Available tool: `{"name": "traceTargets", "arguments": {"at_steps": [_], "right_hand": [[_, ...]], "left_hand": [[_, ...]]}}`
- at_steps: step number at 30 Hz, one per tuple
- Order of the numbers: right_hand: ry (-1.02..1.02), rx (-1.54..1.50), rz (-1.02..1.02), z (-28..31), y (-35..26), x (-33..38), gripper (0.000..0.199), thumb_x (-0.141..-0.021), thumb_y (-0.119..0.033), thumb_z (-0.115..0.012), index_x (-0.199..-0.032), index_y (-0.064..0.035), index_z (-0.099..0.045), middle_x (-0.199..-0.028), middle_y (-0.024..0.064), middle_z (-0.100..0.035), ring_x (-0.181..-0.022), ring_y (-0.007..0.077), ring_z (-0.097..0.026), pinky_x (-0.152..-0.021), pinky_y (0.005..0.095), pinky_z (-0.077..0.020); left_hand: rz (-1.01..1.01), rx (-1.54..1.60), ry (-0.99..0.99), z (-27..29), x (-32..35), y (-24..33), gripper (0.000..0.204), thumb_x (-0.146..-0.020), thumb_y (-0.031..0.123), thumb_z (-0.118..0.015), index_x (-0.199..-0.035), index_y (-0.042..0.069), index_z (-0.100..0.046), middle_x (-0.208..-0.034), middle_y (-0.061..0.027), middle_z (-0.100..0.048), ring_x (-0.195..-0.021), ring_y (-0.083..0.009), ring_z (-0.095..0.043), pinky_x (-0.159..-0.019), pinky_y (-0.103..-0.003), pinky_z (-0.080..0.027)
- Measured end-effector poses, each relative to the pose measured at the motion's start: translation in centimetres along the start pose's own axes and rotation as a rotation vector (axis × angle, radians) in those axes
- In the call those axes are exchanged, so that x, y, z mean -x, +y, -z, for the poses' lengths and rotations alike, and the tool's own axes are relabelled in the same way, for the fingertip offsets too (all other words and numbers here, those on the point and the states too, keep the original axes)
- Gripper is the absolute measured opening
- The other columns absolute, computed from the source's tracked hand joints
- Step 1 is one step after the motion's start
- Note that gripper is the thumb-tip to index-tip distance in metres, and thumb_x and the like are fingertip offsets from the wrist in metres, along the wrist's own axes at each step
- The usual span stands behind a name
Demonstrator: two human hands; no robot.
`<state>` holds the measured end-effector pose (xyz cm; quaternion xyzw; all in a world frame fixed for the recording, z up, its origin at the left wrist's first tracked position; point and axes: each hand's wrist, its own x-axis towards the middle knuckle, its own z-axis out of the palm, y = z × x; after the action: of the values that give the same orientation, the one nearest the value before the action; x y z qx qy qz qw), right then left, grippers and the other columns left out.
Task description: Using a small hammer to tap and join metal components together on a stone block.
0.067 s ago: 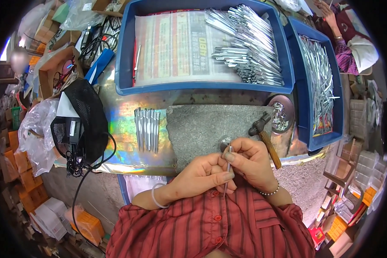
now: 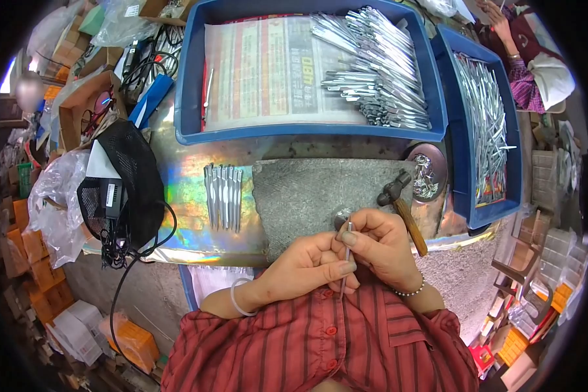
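My left hand and my right hand meet at the near edge of a grey stone slab. Both are closed, fingertips pinching a slim silver metal piece that stands nearly upright in the picture. Its upper end is partly covered by my fingers. Just beyond the fingertips, a small round metal stub shows on the slab. To the right lies a hammer with a wooden handle, its head on the slab. On the left, several flat, pointed silver pieces lie side by side.
Beyond the slab stands a blue tray with many silver pieces; a second blue tray stands right. A round dish holds small metal bits. A black mesh bag with cables sits left. A co-worker's hand shows far right.
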<state>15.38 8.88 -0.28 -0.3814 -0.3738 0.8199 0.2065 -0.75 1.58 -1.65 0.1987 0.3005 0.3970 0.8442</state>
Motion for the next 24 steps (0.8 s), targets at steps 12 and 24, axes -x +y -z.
{"name": "traceTargets", "arguments": {"at_steps": [12,24], "right_hand": [[0.006,-0.026,0.004,0.3,-0.4,0.3,0.013,-0.088,-0.010,-0.057,-0.093,0.0018,-0.058,-0.077,0.0019,-0.059,-0.067,0.0039,-0.053,-0.057,0.0170,-0.0435],[0.009,-0.102,-0.077,0.5,0.1,0.3,0.011,-0.086,-0.008,-0.057,-0.089,0.0028,-0.059,-0.066,0.0018,-0.054,-0.048,0.0017,-0.039,-0.041,0.0158,-0.0283]], "left_hand": [[-0.080,-0.217,0.114,-0.1,0.2,-0.3,0.018,-0.082,-0.002,-0.063,-0.090,0.002,-0.047,-0.077,-0.0054,-0.060,-0.067,-0.0096,-0.060,-0.062,-0.022,-0.049],[-0.094,-0.266,0.199,-0.8,0.2,-0.6,0.018,-0.082,0.005,-0.066,-0.085,0.003,-0.049,-0.066,-0.0011,-0.059,-0.061,-0.0039,-0.055,-0.054,-0.018,-0.042]]}}
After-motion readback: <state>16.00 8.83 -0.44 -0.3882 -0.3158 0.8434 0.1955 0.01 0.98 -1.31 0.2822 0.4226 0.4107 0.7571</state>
